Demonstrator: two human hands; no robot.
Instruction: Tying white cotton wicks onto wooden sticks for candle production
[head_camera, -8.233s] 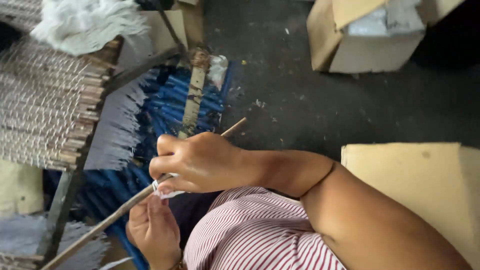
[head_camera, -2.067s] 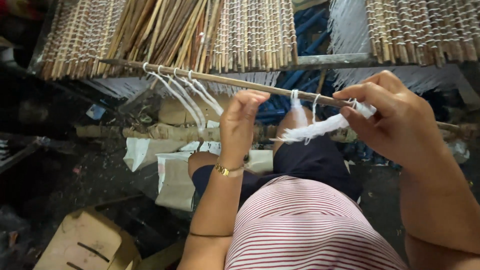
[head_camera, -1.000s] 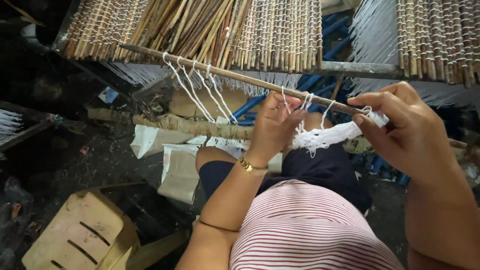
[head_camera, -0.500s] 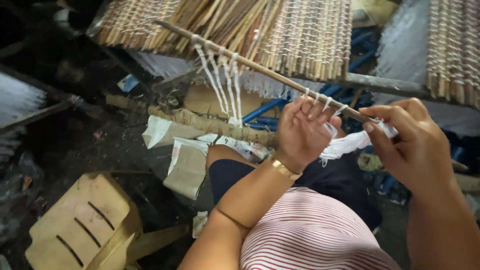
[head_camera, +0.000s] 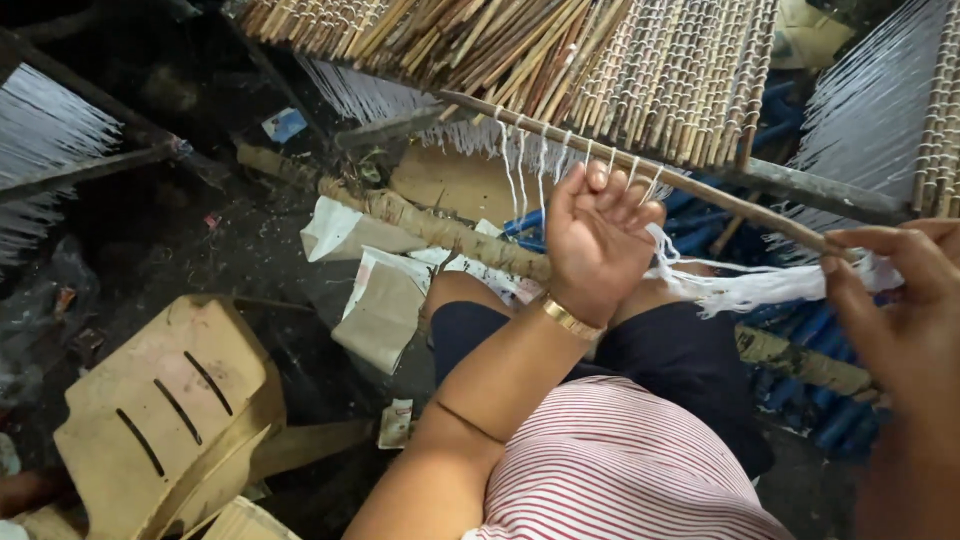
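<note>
The left hand (head_camera: 598, 240) reaches up to a thin stick (head_camera: 700, 185) that runs slantwise below the mat (head_camera: 560, 60) of woven reeds, its fingers curled loosely round the white threads (head_camera: 520, 165) hanging from that stick; whether it grips them firmly I cannot tell. The right hand (head_camera: 900, 300) is closed on the stick's near end, pinching a bundle of loose white yarn (head_camera: 760, 288) that trails between the two hands over the lap. The stick looks light and stiff, best held near its end as now; it would likely snap if bent hard. The yarn is soft, limp and apt to tangle, so it wants gathering in a pinch, not pulling. A pale plastic stool (head_camera: 160, 410) lies tipped on the floor to the left.
</note>
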